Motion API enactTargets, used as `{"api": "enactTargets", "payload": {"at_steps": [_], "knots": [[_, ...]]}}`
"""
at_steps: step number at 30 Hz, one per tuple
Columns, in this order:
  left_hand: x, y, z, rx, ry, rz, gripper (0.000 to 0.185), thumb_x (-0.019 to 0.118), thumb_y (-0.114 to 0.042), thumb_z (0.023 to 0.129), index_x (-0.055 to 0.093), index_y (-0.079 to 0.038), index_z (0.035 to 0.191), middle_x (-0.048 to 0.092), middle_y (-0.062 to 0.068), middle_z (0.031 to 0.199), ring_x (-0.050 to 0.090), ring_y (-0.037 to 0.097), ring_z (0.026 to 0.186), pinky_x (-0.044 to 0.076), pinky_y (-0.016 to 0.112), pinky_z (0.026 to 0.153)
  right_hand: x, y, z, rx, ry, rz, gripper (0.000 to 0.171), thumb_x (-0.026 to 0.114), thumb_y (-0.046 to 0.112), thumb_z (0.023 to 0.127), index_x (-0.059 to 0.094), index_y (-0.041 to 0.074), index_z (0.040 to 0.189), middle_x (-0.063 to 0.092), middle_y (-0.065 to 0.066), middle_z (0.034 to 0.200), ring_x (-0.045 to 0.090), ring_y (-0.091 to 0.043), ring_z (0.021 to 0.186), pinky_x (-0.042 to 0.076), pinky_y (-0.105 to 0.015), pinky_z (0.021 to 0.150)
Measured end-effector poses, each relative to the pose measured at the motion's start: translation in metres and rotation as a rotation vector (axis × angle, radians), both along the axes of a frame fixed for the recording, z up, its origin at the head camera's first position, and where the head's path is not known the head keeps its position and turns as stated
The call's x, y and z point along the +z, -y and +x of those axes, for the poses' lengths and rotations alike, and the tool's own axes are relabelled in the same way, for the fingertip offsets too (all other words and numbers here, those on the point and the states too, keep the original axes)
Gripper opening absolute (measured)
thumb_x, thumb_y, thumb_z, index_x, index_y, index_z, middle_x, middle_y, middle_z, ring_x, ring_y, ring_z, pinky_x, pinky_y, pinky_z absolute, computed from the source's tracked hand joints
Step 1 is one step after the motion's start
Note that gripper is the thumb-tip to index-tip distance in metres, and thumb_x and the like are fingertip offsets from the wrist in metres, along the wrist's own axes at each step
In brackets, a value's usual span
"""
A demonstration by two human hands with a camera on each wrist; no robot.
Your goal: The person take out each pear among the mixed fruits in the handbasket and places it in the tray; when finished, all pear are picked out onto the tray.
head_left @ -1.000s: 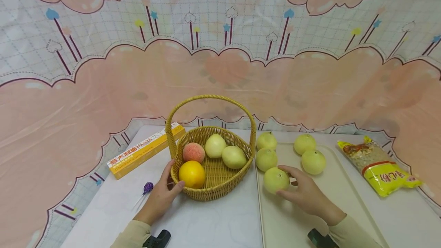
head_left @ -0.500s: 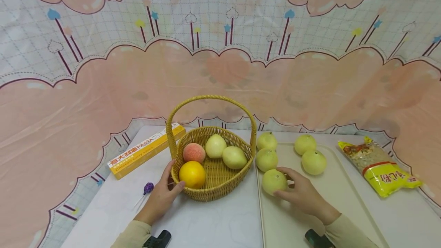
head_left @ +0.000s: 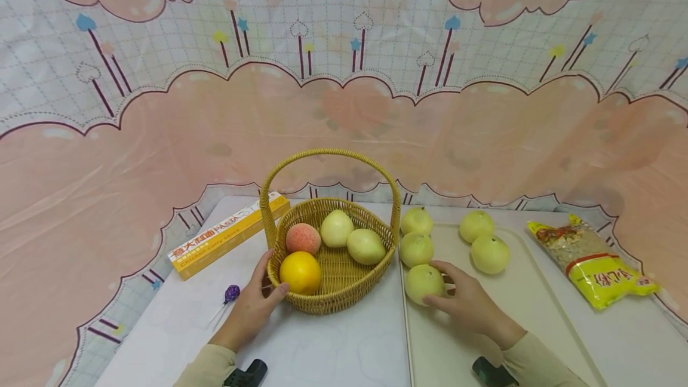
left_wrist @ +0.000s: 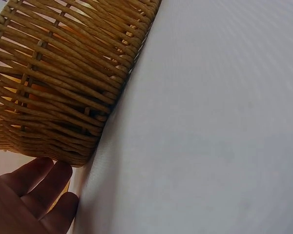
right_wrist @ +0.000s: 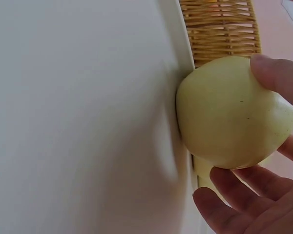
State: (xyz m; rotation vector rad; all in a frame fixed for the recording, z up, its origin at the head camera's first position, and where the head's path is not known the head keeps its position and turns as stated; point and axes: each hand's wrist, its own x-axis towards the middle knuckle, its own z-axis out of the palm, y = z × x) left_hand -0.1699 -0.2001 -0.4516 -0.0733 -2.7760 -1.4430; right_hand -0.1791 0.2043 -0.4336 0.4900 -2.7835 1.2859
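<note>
My left hand (head_left: 251,306) holds the near left side of a wicker basket (head_left: 344,300), the thumb over its rim and several fingers against the outside. In the left wrist view, fingertips touch the woven wall (left_wrist: 63,83). Inside lie an orange (head_left: 300,273), a peach (head_left: 303,238) and two pale green pear-like fruits (head_left: 337,229). My right hand (head_left: 473,300) grips a round yellow-green fruit (head_left: 424,285) between thumb and fingers, by the tray's left edge. The right wrist view shows this fruit (right_wrist: 229,112) large, its lower side close to the tray surface.
Several similar yellow-green fruits (head_left: 490,254) sit on or beside the cream tray (head_left: 543,315). A yellow pasta box (head_left: 228,236) lies left of the basket, with a purple lollipop (head_left: 232,293) nearer. A yellow food packet (head_left: 591,261) lies at the right.
My right hand has shifted the gripped fruit a little left and nearer to me, into line with the two fruits behind it. The left hand and basket stay put.
</note>
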Motion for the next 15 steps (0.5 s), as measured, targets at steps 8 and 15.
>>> {"api": "enactTargets", "payload": {"at_steps": [8,15], "knots": [[0.0005,0.0002,0.0002,-0.001,-0.005,-0.004,0.077,0.05,-0.056,0.083,0.008,-0.033,0.142,0.038,0.015,0.135,0.046,0.027,0.111,0.038,0.045,0.093,-0.0021,0.0017,-0.0016,-0.007,0.034,-0.011,0.071,0.071,0.042,0.072,0.044,0.012,0.13,0.052,-0.009,0.118,0.053,-0.023,0.1,0.049,-0.034,0.078],[0.0,-0.0001,-0.0003,-0.006,0.002,0.006,0.078,0.051,-0.056,0.082,0.007,-0.033,0.143,0.035,0.014,0.137,0.045,0.027,0.113,0.037,0.046,0.094,-0.0011,0.0013,-0.0024,0.005,0.011,0.001,0.071,0.07,0.042,0.073,0.042,0.01,0.13,0.049,-0.009,0.124,0.05,-0.023,0.103,0.047,-0.035,0.079]]}}
